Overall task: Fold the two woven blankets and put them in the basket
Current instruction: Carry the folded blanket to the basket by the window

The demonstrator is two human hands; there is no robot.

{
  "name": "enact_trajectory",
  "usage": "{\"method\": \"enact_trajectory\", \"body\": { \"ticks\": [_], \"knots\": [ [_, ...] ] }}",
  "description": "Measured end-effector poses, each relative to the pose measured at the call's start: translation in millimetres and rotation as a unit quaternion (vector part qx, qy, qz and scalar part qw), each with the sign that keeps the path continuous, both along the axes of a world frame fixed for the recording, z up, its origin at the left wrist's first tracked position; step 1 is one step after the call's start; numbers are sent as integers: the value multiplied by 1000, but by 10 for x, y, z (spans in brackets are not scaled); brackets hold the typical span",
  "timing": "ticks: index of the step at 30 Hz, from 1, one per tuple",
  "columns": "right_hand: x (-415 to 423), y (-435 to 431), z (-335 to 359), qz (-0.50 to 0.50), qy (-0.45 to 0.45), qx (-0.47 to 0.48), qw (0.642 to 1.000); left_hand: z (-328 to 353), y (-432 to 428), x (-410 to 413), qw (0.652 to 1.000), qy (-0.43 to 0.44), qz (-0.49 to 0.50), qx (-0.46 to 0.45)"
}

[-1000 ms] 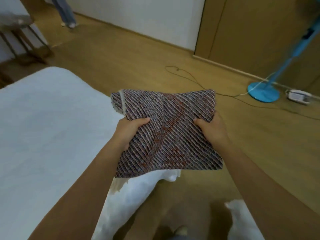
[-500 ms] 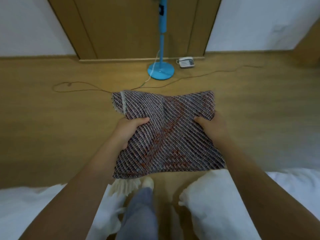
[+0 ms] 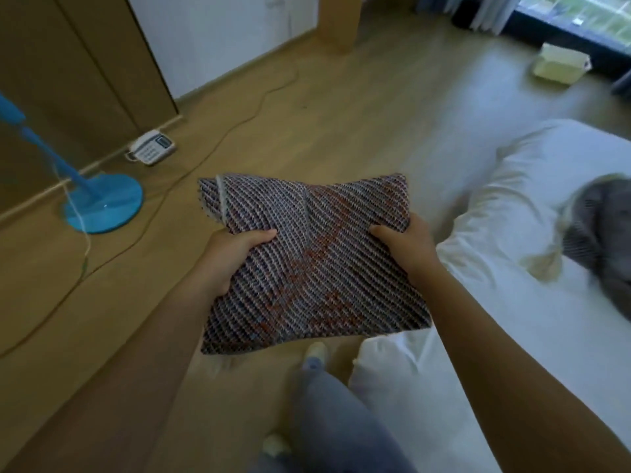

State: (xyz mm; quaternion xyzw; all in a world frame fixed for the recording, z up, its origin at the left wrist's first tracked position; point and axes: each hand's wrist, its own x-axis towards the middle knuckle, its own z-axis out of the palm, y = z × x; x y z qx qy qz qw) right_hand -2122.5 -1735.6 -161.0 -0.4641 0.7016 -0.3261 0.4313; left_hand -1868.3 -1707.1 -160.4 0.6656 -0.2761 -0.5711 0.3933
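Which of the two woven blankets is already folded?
The reddish striped blanket held flat between left hand and right hand; the grey blanket lies rumpled on the bed.

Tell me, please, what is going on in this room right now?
A person holds a folded woven blanket out in front, left hand and right hand gripping its sides above the wooden floor. A second, blurred blanket lies unfolded on the white bed. No basket is in view.

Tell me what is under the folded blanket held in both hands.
Below the folded woven blanket, held by the left hand and right hand, lie the wood floor and the person's shoe. Its underside and the fingers beneath are hidden.
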Motion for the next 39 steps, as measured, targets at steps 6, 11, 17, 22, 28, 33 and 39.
{"method": "enact_trajectory", "body": {
  "ticks": [6,11,17,22,28,33,39],
  "knots": [
    [-548,-976,-133,-101,-21,3,995,-89,-1490,-550,994,5,-104,26],
    [-1127,-1846,-93,-164,-16,4,986,-89,-2655,-1151,987,-7,-155,43],
    [-1838,-2828,-101,-228,-7,6,974,-152,-3979,-1914,970,13,-239,51],
    [-2440,-3818,-121,-278,-6,0,961,-225,-5246,-2606,956,18,-288,62],
    [-3176,-4987,-29,-351,-21,13,936,-136,-6796,-3517,929,15,-365,63],
    [-3906,-5900,-25,-385,-21,11,923,-97,-7876,-4369,912,10,-405,61],
    [-5023,-7036,-192,-402,-7,14,916,-222,-9094,-5559,905,11,-419,73]
  ]
}}
